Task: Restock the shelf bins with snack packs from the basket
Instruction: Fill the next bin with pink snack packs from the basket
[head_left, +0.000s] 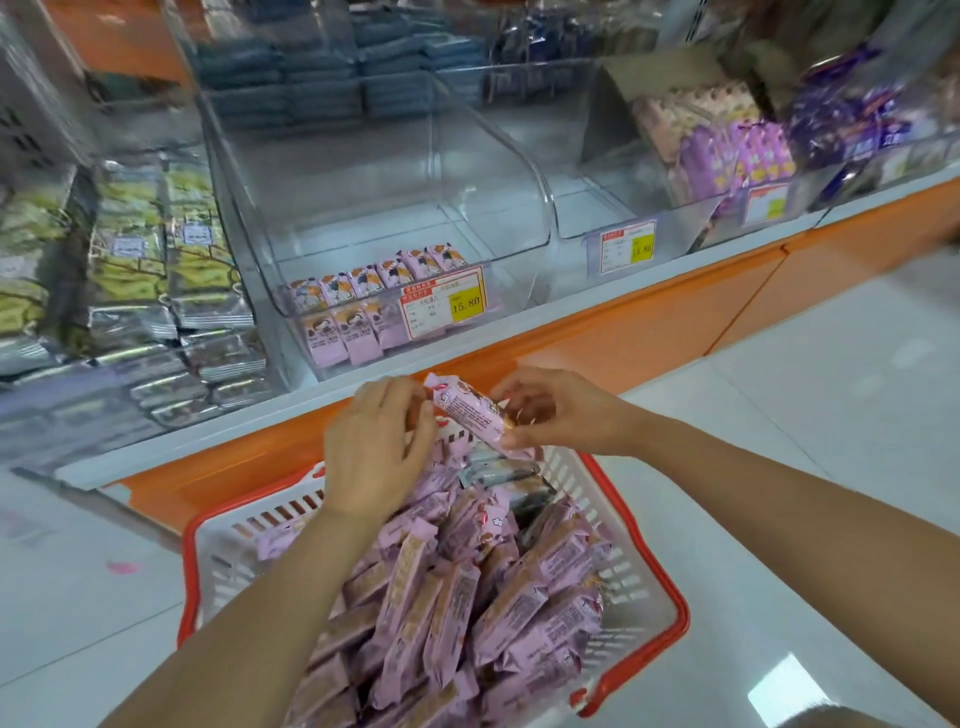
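A white basket with a red rim (680, 618) sits on the floor, heaped with several pink snack packs (457, 587). Both my hands are above its far end. My right hand (550, 410) and my left hand (379, 447) grip one pink snack pack (470, 410) between them, tilted, just below the shelf edge. Straight ahead stands a clear shelf bin (363, 218) with a row of matching pink packs (363, 291) along its front and a price tag (442, 301) reading 15.80. The rest of that bin is bare.
To the right is a second clear bin (597, 171) with a price tag, then bins of purple packs (737, 150). Left bins hold green and silver packs (156, 260). Blue packs (322, 78) fill the shelf above. An orange shelf base (649, 338) runs along the pale tiled floor (831, 415).
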